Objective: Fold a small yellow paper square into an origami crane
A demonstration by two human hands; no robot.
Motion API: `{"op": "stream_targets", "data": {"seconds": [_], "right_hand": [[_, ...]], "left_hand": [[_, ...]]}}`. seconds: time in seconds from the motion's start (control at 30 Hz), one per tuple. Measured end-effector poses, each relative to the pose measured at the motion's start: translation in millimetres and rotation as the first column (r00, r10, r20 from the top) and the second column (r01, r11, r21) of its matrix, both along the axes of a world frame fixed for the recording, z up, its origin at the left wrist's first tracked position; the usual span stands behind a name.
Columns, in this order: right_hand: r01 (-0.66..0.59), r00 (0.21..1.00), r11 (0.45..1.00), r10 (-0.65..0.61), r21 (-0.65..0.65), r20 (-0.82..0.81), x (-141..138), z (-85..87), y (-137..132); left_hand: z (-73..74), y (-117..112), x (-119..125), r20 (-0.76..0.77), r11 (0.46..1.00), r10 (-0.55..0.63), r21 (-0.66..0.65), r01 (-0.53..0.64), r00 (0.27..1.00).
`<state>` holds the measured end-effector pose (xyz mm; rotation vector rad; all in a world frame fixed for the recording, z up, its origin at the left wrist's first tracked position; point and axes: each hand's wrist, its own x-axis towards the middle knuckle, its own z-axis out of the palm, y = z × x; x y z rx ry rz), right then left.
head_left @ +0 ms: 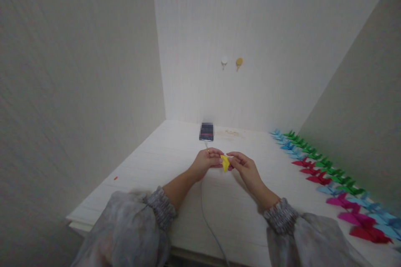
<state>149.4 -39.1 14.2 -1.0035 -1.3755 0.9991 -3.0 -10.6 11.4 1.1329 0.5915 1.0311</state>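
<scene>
A small piece of folded yellow paper is held up over the white table, between my two hands. My left hand pinches its left side with thumb and fingers, and a ring shows on one finger. From the other side, my right hand has its thumb and fingertips closed on the paper's right edge. The paper has a pointed lower end. Fingers hide part of its edges.
A phone stands at the table's back with a cable running to the front edge. Rows of folded paper cranes in several colours line the right side. An orange scrap lies left. Walls enclose the table; two hooks hang behind.
</scene>
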Motion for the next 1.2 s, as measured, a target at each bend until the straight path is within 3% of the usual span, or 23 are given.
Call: {"op": "stream_targets", "data": {"seconds": [0.23,0.5,0.63,0.73,0.83,1.0,1.2], "right_hand": [[-0.005,1.0,1.0,0.005,-0.005,0.001,2,-0.9,0],[0.004,1.0,1.0,-0.004,-0.013,0.013,1,-2.5,3],[-0.001,1.0,1.0,0.001,-0.006,0.015,-1,-3.7,3],[0.001,1.0,0.999,-0.001,0.052,-0.009,-2,-4.0,3],[-0.01,1.0,0.995,0.009,0.102,0.007,-1,-2.4,2],[-0.111,0.993,0.993,0.11,0.04,0.031,4,-0.1,2],[-0.2,0.978,0.98,0.2,-0.004,0.065,12,2.1,2]], "left_hand": [[-0.1,1,0,-0.001,1.0,-0.025,0.004,0.025,1.0],[-3.6,1,4,-0.031,0.99,0.015,0.144,-0.01,0.999],[-3.5,0,4,-0.149,0.979,0.037,0.205,-0.006,0.988],[-4.5,0,4,-0.194,0.985,0.011,0.17,0.023,0.981],[-4.0,0,4,-0.109,0.992,-0.032,0.114,0.045,0.993],[-1.5,0,3,-0.02,0.998,-0.023,0.056,0.024,1.0],[-0.7,0,2,-0.033,0.999,-0.045,-0.016,0.044,0.998]]}}
